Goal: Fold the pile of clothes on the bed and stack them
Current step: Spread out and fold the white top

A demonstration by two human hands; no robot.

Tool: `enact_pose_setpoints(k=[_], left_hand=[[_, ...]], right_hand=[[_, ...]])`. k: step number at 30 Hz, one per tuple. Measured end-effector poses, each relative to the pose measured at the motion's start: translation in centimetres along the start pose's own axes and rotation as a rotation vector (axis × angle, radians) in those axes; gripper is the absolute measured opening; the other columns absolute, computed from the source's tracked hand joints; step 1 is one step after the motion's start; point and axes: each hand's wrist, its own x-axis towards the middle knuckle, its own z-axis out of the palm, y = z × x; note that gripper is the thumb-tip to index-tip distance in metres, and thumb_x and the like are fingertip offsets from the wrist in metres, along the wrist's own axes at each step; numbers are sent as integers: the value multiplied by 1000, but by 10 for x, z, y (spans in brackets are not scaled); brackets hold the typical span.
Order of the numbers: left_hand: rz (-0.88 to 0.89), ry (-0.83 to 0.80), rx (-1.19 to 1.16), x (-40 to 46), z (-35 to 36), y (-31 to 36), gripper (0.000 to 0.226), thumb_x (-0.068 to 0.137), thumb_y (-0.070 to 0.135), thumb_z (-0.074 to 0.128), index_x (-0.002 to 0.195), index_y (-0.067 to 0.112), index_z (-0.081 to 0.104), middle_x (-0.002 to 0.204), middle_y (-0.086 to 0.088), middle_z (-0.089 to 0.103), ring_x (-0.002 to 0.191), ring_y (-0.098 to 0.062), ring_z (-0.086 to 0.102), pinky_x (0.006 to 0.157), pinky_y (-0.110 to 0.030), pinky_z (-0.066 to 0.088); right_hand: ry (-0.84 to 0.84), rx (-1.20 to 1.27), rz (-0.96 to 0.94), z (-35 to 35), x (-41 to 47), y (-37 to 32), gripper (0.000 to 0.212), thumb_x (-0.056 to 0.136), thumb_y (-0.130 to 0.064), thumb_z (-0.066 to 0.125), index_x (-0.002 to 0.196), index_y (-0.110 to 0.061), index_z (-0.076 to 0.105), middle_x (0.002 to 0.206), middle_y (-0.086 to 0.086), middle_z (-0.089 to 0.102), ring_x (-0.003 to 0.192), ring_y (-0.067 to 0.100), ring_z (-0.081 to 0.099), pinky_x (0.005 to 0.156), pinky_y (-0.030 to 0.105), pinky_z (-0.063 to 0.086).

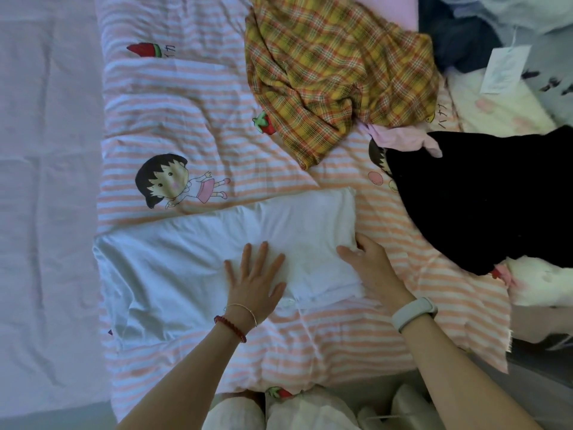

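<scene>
Left hand [255, 282] flat on white garment [217, 259]; right hand [370, 268] grips its folded edge.

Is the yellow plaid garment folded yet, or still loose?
Still loose. The yellow plaid garment lies crumpled in uneven creases, one corner trailing across the striped quilt; neither hand touches it.

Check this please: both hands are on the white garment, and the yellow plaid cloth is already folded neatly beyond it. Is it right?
Not fully. In the head view, the left hand lies flat on the white garment and the right hand is at its right edge, but the yellow plaid cloth lies crumpled, not folded neatly.
</scene>
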Motion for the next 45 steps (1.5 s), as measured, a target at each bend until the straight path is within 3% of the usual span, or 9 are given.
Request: enact_pose_setpoints(k=[5,11,15,21,25,28,34,40,45], left_hand=[[-204,258,-975,-34,-45,-37,22,93,13,53,113,20,61,128,-4,52,121,-22,49,93,-17,39],[-558,250,-1997,-99,-67,-128,28,99,27,36,109,14,59,106,-9,62,94,-25,60,82,-39,50],[-599,236,-2202,-123,-55,-162,47,96,45,29,120,14,56,112,-12,60,96,-25,61,78,-36,54],[-810,285,-1425,-115,-38,-161,56,84,48,59,125,10,53,119,-5,58,112,-26,53,99,-40,42],[-724,585,-1091,-109,-28,-146,35,92,18,51,60,19,39,53,4,38,55,-14,38,57,-31,29],[-750,754,-1190,-123,-17,-150,41,96,18,45,58,26,31,47,8,29,49,-9,32,49,-25,23],[-818,628,-1034,-119,-19,-168,36,93,22,50,128,13,51,121,-9,52,101,-24,53,81,-32,42],[-245,595,-114,-65,-44,-147,51,89,37,35,137,23,45,143,-14,41,132,-41,35,102,-62,26],[-232,443,-5,-37,-23,-177,48,91,39,35,137,29,43,146,-11,38,133,-40,34,101,-67,23]], right_hand=[[-154,-30,-217,47,-25,-47,28,88,-4,59,102,-28,61,101,-11,66,90,-3,62,71,13,48],[-481,-263,-355,172,-51,-64,37,89,-6,57,125,-14,55,116,-5,59,106,4,54,92,14,41],[-760,-361,-261,242,-63,-50,43,91,-12,57,133,-13,49,109,-12,56,104,2,55,87,11,40],[-227,-695,-641,235,-48,-18,26,91,-4,48,111,-5,65,104,12,65,100,33,58,84,36,44],[0,-1073,-633,216,-28,-4,44,91,-15,43,135,-15,47,142,12,41,134,33,30,108,53,18],[-87,-1193,-550,214,-15,6,53,98,-26,33,148,-28,16,158,5,0,144,25,-5,112,53,-6],[-193,-1351,-520,230,-5,23,53,97,-35,27,148,-31,11,156,6,-16,141,30,-19,111,55,-4],[-174,-1416,-517,236,-2,31,57,96,-45,26,148,-37,3,146,1,-33,137,28,-30,110,59,-6],[-126,-1372,-642,233,-18,49,58,86,-45,36,139,-23,43,150,18,27,138,40,24,99,69,23]])
